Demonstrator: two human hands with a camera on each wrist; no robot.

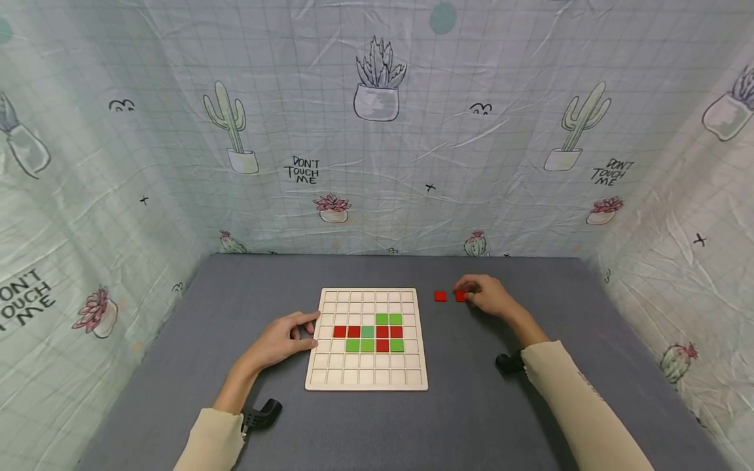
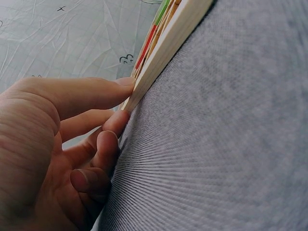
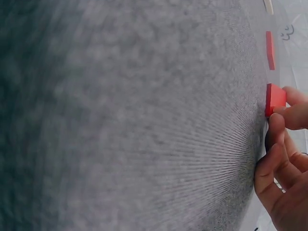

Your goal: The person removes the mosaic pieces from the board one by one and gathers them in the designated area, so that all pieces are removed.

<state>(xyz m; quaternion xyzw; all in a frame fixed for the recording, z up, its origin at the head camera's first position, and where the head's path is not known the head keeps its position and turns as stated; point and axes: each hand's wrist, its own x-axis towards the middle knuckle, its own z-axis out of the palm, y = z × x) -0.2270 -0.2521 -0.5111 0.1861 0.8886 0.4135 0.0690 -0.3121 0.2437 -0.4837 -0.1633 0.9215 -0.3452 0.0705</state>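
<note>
A square wooden grid board (image 1: 330, 377) lies on the grey table, with several red and green square tiles set in its middle cells. My left hand (image 1: 285, 339) is at the board's left edge, thumb and forefinger spread apart and touching the rim. In the left wrist view the thumb tip rests against the pale wooden side (image 2: 163, 50), and the other fingers bend loosely below it. To the right of the board, my right hand (image 1: 487, 296) pinches a red square tile (image 3: 275, 100) between thumb and fingertips, close to the tabletop.
A second loose red tile (image 1: 440, 296) lies between the board and my right hand. Behind and at both sides hangs a wrinkled cloth (image 1: 377, 170) printed with cacti and lettering. It meets the grey tabletop (image 1: 265, 281) along its back edge.
</note>
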